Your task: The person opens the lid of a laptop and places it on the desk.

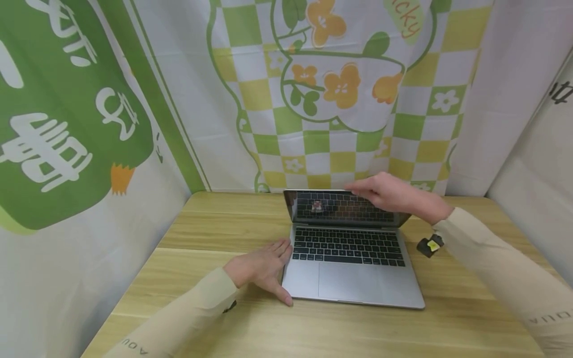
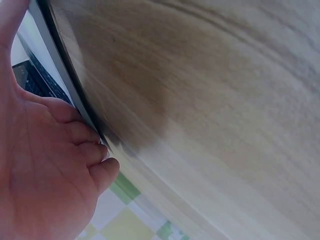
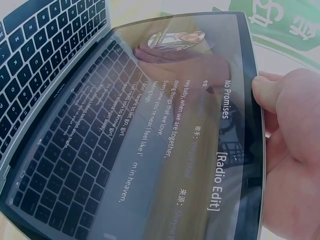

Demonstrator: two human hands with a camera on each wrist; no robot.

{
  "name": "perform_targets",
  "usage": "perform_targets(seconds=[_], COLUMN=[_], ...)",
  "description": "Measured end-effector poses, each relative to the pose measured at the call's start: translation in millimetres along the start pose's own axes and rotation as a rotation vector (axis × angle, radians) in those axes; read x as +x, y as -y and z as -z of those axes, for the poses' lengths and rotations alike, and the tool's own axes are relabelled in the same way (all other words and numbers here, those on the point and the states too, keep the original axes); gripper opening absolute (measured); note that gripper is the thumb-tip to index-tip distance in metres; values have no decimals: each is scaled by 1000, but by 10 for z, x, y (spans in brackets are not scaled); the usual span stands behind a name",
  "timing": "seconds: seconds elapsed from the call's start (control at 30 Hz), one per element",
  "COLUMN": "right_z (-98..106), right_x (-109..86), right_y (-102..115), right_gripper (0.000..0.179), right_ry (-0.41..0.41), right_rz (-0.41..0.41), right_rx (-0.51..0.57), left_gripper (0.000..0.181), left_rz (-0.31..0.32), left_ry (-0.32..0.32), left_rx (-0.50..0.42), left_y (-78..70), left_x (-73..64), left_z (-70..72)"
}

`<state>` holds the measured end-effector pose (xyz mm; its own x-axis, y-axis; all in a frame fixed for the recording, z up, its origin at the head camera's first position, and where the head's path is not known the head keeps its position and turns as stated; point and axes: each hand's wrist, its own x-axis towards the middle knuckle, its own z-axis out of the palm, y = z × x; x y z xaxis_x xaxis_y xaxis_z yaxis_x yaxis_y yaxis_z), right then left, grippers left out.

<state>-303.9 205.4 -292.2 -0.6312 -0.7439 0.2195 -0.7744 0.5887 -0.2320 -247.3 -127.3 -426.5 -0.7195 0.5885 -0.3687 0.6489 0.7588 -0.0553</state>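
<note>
A silver laptop [image 1: 367, 283] stands unfolded on the wooden table, its black keyboard [image 1: 349, 247] facing the person. The lid [image 1: 302, 206] leans back, and its glossy screen [image 3: 200, 130] shows lines of song text along with reflections of the keys. With thumb in front and fingers behind, my right hand [image 1: 391, 194] grips the lid's top edge, right of its middle. My left hand [image 1: 264, 266] lies along the base's left side, thumb stretched toward the front corner. In the left wrist view, the fingertips [image 2: 104, 175] meet the thin side edge of the base.
The laptop rests on a light wood-grain table [image 1: 215, 219]. Patterned curtains [image 1: 250, 74] hang behind it and at both sides. A small black piece with a yellow mark [image 1: 431, 245] shows beside the right cuff, and the sleeves [image 1: 497, 263] are beige.
</note>
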Motion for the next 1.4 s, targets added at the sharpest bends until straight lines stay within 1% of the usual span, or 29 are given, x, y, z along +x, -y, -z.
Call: perform_targets(seconds=[0.27, 0.47, 0.7, 0.9, 1.13, 1.4], right_z=[26, 42, 69, 96, 126, 132], right_x=[23, 57, 121, 141, 143, 152], right_y=[-20, -62, -121, -134, -176, -259], right_gripper=[31, 31, 25, 22, 21, 19], right_ry=[-13, -13, -39, -58, -71, -97], right_rz=[9, 1, -65, -89, -142, -155], right_rx=[-12, -1, 18, 21, 5, -24], left_gripper=[138, 139, 139, 140, 141, 140], left_rz=[11, 30, 40, 49, 53, 49], left_ry=[3, 14, 23, 33, 34, 30], left_rx=[1, -5, -10, -4, 9, 6], left_y=[-10, -17, -15, -27, -32, -37], left_x=[3, 15, 20, 26, 32, 16], left_z=[1, 5, 9, 13, 17, 22])
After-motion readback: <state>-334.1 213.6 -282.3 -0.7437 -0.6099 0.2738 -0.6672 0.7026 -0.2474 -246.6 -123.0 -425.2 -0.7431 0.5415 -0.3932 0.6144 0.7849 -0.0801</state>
